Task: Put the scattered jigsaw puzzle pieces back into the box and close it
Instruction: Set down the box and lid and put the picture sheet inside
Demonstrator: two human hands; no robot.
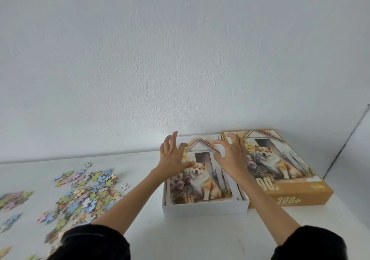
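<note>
Both hands reach over the open white box tray (204,209), where a dog-picture sheet (200,187) lies; the left hand (172,155) and right hand (232,155) have fingers spread, holding nothing. The orange lid (300,195) lies just right; scattered puzzle pieces (84,191) cover the white table (190,239) at left

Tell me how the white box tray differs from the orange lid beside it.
The white box tray has plain white walls and lies open, with a dog picture sheet inside; the orange lid has orange sides printed "300+". The tray sits left of the lid, under both hands. Both show the same dog picture and lie flat on the table.
</note>
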